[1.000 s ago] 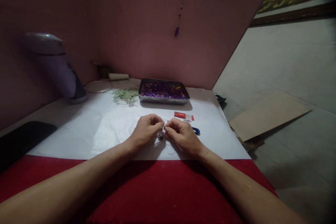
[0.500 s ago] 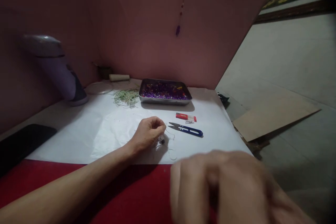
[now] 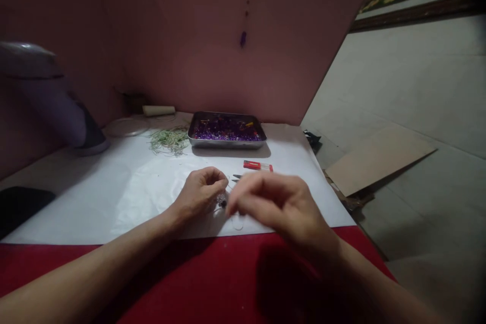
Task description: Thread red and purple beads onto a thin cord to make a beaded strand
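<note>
My left hand (image 3: 205, 188) is closed in a pinch just above the white sheet, thumb against forefinger. From beneath its fingers shows a small beaded piece (image 3: 221, 201), clear with a dark part. A thin thread (image 3: 238, 224) curls on the sheet close by. To the right, my right hand (image 3: 273, 202) is closed with its fingertips together, near the beaded piece; whatever it pinches is too small to make out. Behind this hand, thread snips (image 3: 236, 178) are mostly covered, with only the blade tips showing. A red lighter (image 3: 258, 165) lies just beyond.
A metal tray (image 3: 228, 145) of purple beads stands at the back, beside a tangle of pale green thread (image 3: 169, 140). A lilac bottle (image 3: 49, 101) is at left, a dark flat object (image 3: 25, 207) nearer. A beaded strand (image 3: 243, 38) hangs against the pink wall.
My right hand has moved away from the camera, leftward and down to the sheet beside my left hand, now covering most of the snips. The view has shifted slightly right.
</note>
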The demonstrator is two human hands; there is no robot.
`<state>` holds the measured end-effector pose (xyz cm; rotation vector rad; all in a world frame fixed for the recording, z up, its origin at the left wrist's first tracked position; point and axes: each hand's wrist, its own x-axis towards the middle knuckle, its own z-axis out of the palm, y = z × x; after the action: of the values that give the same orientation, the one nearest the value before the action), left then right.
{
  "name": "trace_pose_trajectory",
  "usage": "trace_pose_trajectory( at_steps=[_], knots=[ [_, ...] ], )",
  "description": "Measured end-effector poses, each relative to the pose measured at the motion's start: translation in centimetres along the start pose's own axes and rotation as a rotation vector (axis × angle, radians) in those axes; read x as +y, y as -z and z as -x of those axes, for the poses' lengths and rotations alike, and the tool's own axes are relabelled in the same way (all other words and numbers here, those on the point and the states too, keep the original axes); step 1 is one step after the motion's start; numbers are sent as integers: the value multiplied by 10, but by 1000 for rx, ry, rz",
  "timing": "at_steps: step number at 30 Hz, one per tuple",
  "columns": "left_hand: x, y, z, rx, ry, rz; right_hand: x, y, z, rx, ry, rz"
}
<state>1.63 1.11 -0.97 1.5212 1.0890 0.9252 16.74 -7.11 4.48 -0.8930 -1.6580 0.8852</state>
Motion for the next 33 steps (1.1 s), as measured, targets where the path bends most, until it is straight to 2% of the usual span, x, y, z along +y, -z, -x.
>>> trace_pose_trajectory(
  at_steps=[2,3,6,8,14,25,30,33],
  knots=[
    [1,0,0,-6,6,11,25,5,-14,236,-63,119],
    [0,0,0,-12,7,16,38,7,-19,291,-65,208],
    [-1,1,-1,-33,-7,29,69,9,-27,210,-27,435],
    [-2,1,-1,-52,-38,20,78,4,-27,143,21,507],
    [-4,1,-3,-59,-97,-98,80,-8,-26,118,124,607],
    [-6,0,-4,-47,-124,-177,79,1,-24,-10,290,858],
    [-5,0,-3,-53,-127,-179,83,-3,-23,49,297,748],
    [-5,0,-3,-60,-122,-173,86,-8,-23,105,231,627]
  ],
)
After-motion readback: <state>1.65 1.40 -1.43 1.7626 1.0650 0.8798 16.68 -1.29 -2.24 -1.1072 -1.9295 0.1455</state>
